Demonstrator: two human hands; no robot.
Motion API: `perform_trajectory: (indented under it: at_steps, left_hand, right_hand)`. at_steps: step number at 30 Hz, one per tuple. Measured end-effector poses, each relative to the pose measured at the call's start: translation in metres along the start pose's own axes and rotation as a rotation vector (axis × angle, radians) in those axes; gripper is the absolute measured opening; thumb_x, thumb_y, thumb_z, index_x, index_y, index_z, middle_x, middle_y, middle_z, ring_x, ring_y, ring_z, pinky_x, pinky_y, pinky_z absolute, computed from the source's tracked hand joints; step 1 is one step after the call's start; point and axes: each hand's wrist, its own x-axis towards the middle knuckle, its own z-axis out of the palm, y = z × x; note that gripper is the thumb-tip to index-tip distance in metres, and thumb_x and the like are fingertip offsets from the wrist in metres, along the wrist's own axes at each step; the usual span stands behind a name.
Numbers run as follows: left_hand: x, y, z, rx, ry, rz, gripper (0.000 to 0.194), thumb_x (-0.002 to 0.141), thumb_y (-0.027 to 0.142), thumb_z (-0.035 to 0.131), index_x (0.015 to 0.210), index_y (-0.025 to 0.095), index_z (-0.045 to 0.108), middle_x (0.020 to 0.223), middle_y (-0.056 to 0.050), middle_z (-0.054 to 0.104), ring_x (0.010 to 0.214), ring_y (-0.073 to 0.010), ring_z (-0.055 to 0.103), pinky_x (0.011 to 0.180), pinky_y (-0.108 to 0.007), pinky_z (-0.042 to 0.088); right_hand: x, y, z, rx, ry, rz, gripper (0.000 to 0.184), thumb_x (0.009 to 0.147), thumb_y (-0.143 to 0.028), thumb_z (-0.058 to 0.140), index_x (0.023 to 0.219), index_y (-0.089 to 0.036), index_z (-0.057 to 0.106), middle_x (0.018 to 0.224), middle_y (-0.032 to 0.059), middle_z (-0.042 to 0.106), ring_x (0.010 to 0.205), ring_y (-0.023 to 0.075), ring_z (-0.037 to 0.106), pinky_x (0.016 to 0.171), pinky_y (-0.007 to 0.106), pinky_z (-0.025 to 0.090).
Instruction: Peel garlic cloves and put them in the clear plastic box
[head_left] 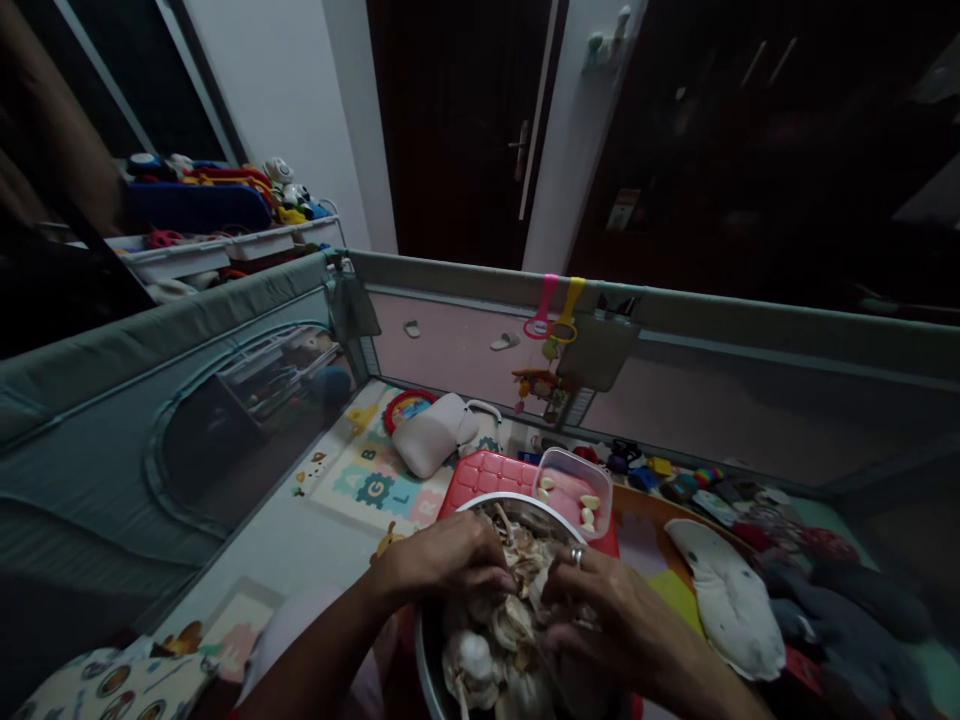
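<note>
Garlic [474, 655]: likely light, firm, slippery-skinned; best pinched at the sides!
Left hand [454, 553], right hand [604, 592]: curled; we can't tell what's gripped.

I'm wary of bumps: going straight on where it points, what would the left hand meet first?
Probably the garlic in the metal bowl, close by the left hand; the right hand lies farther across. Depth is unclear, so I can't tell whether left hand and garlic already touch.

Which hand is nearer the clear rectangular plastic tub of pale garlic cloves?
Right: the right hand is just on the near side of the tub; the left hand is farther off, leftward.
</note>
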Motion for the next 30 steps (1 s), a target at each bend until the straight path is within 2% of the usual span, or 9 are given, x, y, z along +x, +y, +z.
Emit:
perform_trajectory:
  at_steps: [3, 5, 8, 14, 18, 23, 27, 30]
  left_hand:
    - [0.000, 0.001, -0.004, -0.008, -0.032, 0.022, 0.013, 0.084, 0.022, 0.059, 0.085, 0.017, 0.071, 0.080, -0.005, 0.072, 0.071, -0.0155, 0.064, 0.067, -0.020, 0.045]
    - [0.000, 0.003, -0.006, -0.021, -0.003, 0.017, 0.014, 0.084, 0.019, 0.058, 0.090, 0.019, 0.071, 0.085, -0.005, 0.073, 0.076, -0.0165, 0.064, 0.069, -0.021, 0.046]
    - [-0.001, 0.006, -0.008, -0.056, 0.038, -0.003, 0.018, 0.084, 0.017, 0.057, 0.095, 0.018, 0.070, 0.091, -0.007, 0.073, 0.082, -0.0188, 0.065, 0.071, -0.023, 0.047]
    - [-0.001, 0.010, -0.010, -0.136, 0.078, 0.039, 0.025, 0.084, 0.025, 0.059, 0.107, 0.020, 0.067, 0.102, -0.010, 0.070, 0.093, -0.0209, 0.063, 0.081, -0.027, 0.047]
    - [-0.003, 0.013, -0.010, -0.094, 0.075, 0.067, 0.036, 0.074, 0.033, 0.071, 0.108, 0.020, 0.066, 0.103, -0.010, 0.068, 0.096, -0.0242, 0.062, 0.083, -0.030, 0.046]
    - [-0.005, 0.019, -0.006, -0.078, 0.138, 0.026, 0.041, 0.076, 0.030, 0.070, 0.114, 0.021, 0.060, 0.102, -0.008, 0.067, 0.093, -0.0216, 0.062, 0.082, -0.028, 0.046]
    - [-0.002, 0.024, -0.004, -0.123, 0.261, -0.077, 0.029, 0.072, 0.021, 0.071, 0.100, 0.018, 0.063, 0.094, -0.004, 0.068, 0.085, -0.0180, 0.062, 0.075, -0.024, 0.047]
    - [0.001, 0.024, 0.001, -0.180, 0.414, -0.156, 0.026, 0.063, 0.008, 0.072, 0.086, 0.016, 0.063, 0.082, -0.001, 0.068, 0.074, -0.0161, 0.062, 0.067, -0.022, 0.047]
  right_hand:
    - [-0.007, -0.007, 0.009, -0.125, -0.026, -0.047, 0.011, 0.065, -0.026, 0.073, 0.071, -0.022, 0.065, 0.080, 0.0065, 0.065, 0.072, 0.0205, 0.057, 0.062, 0.028, 0.045]
    - [-0.007, -0.007, 0.018, -0.197, -0.049, -0.053, 0.005, 0.068, -0.017, 0.067, 0.070, -0.021, 0.065, 0.079, 0.0062, 0.065, 0.074, 0.0208, 0.056, 0.065, 0.030, 0.046]
    - [-0.006, -0.002, 0.026, -0.195, -0.051, -0.052, 0.015, 0.072, -0.008, 0.056, 0.065, -0.020, 0.062, 0.074, 0.0050, 0.064, 0.072, 0.0184, 0.056, 0.066, 0.028, 0.047]
    - [-0.007, 0.004, 0.018, -0.090, 0.166, -0.005, 0.020, 0.083, -0.013, 0.045, 0.071, -0.021, 0.059, 0.087, 0.0071, 0.066, 0.080, 0.0184, 0.060, 0.066, 0.028, 0.050]
    - [-0.008, 0.002, 0.012, -0.027, 0.237, 0.011, 0.017, 0.086, -0.020, 0.046, 0.075, -0.023, 0.059, 0.088, 0.0066, 0.066, 0.076, 0.0169, 0.063, 0.064, 0.026, 0.051]
    - [-0.008, 0.002, 0.013, 0.073, 0.311, -0.018, 0.012, 0.085, -0.018, 0.051, 0.077, -0.023, 0.059, 0.084, 0.0052, 0.067, 0.071, 0.0156, 0.064, 0.062, 0.024, 0.050]
    - [-0.006, 0.004, 0.009, 0.230, 0.329, 0.015, 0.013, 0.084, -0.031, 0.056, 0.075, -0.022, 0.060, 0.078, 0.0047, 0.066, 0.070, 0.0175, 0.063, 0.062, 0.025, 0.048]
    - [-0.002, 0.008, 0.004, 0.402, 0.326, 0.079, 0.038, 0.078, -0.058, 0.054, 0.079, -0.021, 0.063, 0.075, 0.0043, 0.064, 0.068, 0.0192, 0.060, 0.059, 0.026, 0.047]
